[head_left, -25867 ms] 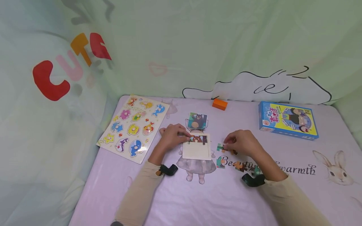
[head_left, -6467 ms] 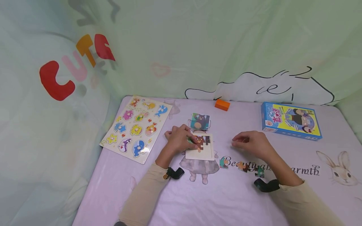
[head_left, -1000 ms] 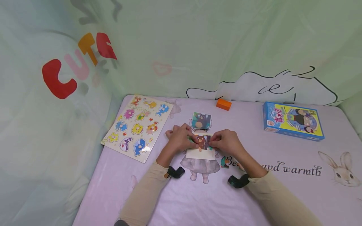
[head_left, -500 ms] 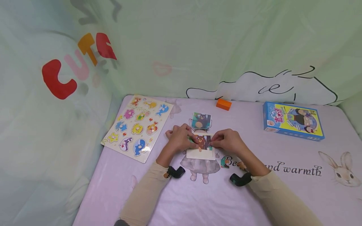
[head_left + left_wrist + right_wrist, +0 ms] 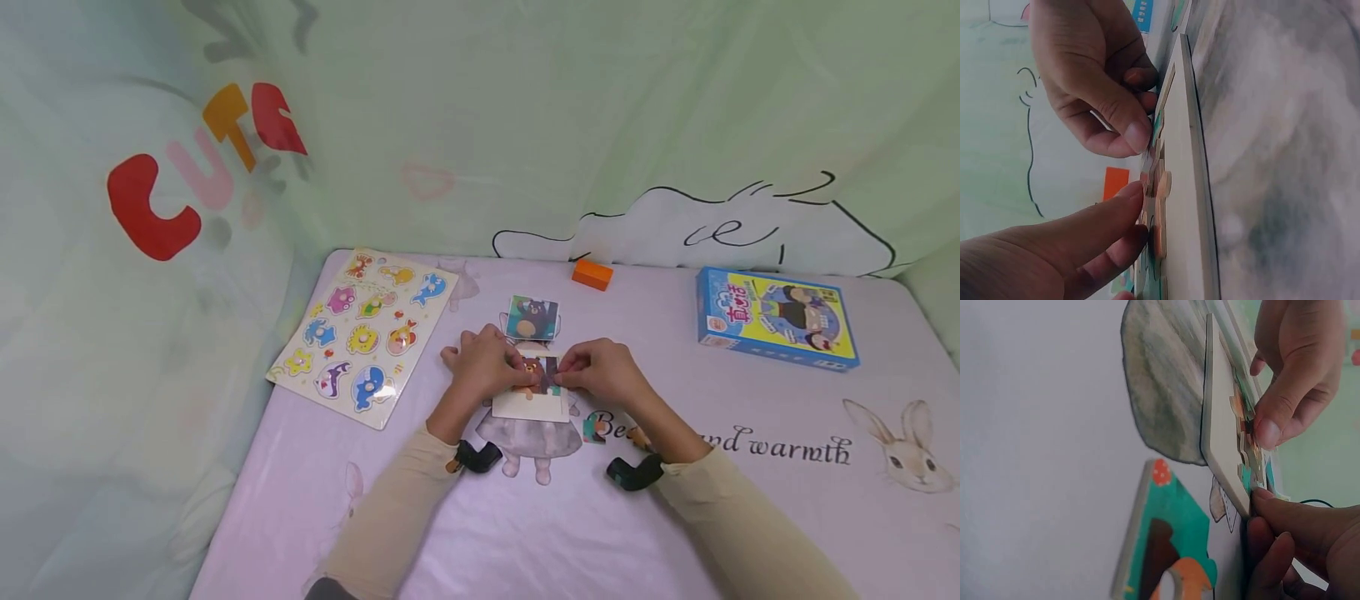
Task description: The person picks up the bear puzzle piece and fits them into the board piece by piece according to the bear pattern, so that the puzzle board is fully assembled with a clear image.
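Observation:
The pale puzzle board (image 5: 531, 407) lies flat in front of me, its upper part filled with jigsaw pieces that show a brown bear (image 5: 532, 365). My left hand (image 5: 482, 363) rests at the board's left side, its extended thumb (image 5: 1267, 432) pressing on the bear pieces. From the right, thumb and forefinger of my right hand (image 5: 602, 372) pinch a dark-and-teal puzzle piece (image 5: 553, 388) at the right end of the filled part. The board's lower part is bare. Right of the board lie a teal loose piece (image 5: 595, 428) and an orange one (image 5: 640, 438), partly covered by my right wrist.
A bear picture card (image 5: 532, 318) lies just behind the board. To the left is a sea-animal knob puzzle (image 5: 360, 337). An orange block (image 5: 592, 275) and a blue-yellow box (image 5: 776, 318) stand toward the back, by the curtain.
Over the earlier frames, bear pieces joined the board and fewer lie loose. My right hand came to the board's right side with a piece. Just now my left thumb slid right across the bear.

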`<act>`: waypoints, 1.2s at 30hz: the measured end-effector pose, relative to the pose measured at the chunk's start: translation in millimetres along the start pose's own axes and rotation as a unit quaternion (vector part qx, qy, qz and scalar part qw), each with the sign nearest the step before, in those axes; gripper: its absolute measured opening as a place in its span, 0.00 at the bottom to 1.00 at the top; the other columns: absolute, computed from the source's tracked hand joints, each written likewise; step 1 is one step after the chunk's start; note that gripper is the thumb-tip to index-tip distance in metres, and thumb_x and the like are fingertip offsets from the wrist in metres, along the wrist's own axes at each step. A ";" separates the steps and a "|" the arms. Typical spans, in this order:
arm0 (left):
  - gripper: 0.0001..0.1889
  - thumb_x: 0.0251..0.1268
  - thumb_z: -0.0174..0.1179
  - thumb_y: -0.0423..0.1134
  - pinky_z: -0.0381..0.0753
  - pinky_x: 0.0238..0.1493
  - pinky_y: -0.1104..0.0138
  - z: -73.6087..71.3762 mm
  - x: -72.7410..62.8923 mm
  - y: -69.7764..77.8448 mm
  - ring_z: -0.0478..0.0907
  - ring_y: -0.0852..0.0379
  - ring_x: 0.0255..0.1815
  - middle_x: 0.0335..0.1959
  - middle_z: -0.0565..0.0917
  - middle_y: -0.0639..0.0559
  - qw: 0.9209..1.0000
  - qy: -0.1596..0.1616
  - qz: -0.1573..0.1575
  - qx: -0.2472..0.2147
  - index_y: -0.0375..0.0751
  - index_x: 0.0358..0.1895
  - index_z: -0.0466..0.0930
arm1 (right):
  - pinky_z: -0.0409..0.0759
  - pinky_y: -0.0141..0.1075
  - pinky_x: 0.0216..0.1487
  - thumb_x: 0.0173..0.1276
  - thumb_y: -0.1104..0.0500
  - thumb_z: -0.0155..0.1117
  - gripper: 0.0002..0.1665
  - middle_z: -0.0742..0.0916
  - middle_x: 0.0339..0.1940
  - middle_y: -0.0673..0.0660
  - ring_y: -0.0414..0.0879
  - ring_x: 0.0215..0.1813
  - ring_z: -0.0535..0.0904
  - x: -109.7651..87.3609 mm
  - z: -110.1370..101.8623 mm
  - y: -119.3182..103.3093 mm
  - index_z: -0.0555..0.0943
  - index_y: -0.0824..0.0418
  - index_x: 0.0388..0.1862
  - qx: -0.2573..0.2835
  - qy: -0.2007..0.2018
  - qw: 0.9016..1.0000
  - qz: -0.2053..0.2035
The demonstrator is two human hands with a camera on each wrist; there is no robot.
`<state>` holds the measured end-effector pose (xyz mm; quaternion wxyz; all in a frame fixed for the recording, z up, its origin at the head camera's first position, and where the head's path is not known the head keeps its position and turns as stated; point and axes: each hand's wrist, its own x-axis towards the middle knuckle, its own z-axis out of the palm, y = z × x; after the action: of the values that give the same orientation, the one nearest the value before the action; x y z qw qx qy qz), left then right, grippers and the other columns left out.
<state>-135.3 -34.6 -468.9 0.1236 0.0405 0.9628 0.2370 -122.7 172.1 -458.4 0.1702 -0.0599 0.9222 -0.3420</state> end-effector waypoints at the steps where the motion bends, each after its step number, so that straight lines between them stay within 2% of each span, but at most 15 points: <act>1: 0.16 0.46 0.77 0.64 0.57 0.55 0.41 0.2 0.2 0.7 0.67 0.48 0.54 0.47 0.77 0.58 1.000 0.002 -0.001 0.003 0.61 0.18 0.86 | 0.68 0.37 0.34 0.64 0.55 0.75 0.07 0.84 0.25 0.51 0.48 0.35 0.74 0.1 0.0 0.0 0.88 0.58 0.35 0.000 0.000 1.000 0.001; 6: 0.15 0.45 0.78 0.63 0.59 0.55 0.39 0.0 1.1 3.0 0.69 0.46 0.54 0.45 0.77 0.58 1.000 0.012 -0.001 0.015 0.61 0.21 0.88 | 0.69 0.37 0.35 0.64 0.55 0.76 0.07 0.84 0.25 0.52 0.48 0.35 0.74 0.4 0.3 -0.6 0.88 0.57 0.35 0.003 0.000 1.000 0.006; 15: 0.15 0.45 0.80 0.60 0.58 0.55 0.40 -2.1 0.8 5.5 0.68 0.46 0.53 0.43 0.76 0.59 1.000 0.012 -0.012 0.010 0.59 0.20 0.87 | 0.69 0.37 0.35 0.64 0.56 0.75 0.07 0.84 0.25 0.52 0.48 0.35 0.74 -0.5 0.6 -2.4 0.88 0.58 0.35 0.002 0.003 1.000 0.005; 23: 0.14 0.46 0.80 0.59 0.59 0.55 0.39 -4.8 -4.1 10.3 0.69 0.45 0.55 0.46 0.78 0.57 1.000 0.016 -0.009 0.016 0.59 0.20 0.86 | 0.70 0.36 0.35 0.62 0.56 0.77 0.08 0.84 0.26 0.51 0.46 0.32 0.74 -4.5 1.9 0.9 0.89 0.57 0.38 -0.011 -0.004 1.000 -0.017; 26: 0.11 0.49 0.79 0.57 0.58 0.58 0.36 -3.4 -5.6 11.6 0.67 0.45 0.58 0.50 0.77 0.57 1.000 0.018 0.008 0.024 0.61 0.23 0.88 | 0.71 0.36 0.34 0.61 0.57 0.77 0.08 0.85 0.26 0.50 0.45 0.31 0.75 -6.2 2.0 1.1 0.90 0.58 0.37 -0.013 0.000 1.000 -0.027; 30: 0.05 0.53 0.77 0.54 0.54 0.62 0.32 0.3 -6.5 12.0 0.65 0.45 0.61 0.54 0.76 0.57 0.999 0.017 0.045 0.018 0.65 0.29 0.91 | 0.71 0.36 0.34 0.61 0.57 0.78 0.07 0.87 0.26 0.50 0.44 0.32 0.76 -7.2 2.1 0.3 0.90 0.57 0.37 -0.013 0.006 1.000 -0.027; 36: 0.05 0.51 0.79 0.54 0.55 0.59 0.34 6.4 -6.1 8.8 0.64 0.45 0.62 0.54 0.75 0.59 0.997 0.023 0.080 -0.003 0.67 0.29 0.92 | 0.71 0.36 0.35 0.60 0.56 0.78 0.07 0.87 0.25 0.49 0.44 0.32 0.76 -6.5 1.8 1.1 0.91 0.56 0.36 -0.018 0.005 1.000 -0.020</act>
<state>-127.6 -24.8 -469.0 0.0827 0.1115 0.9583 0.2497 -116.0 173.3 -458.6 0.1576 -0.0791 0.9276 -0.3292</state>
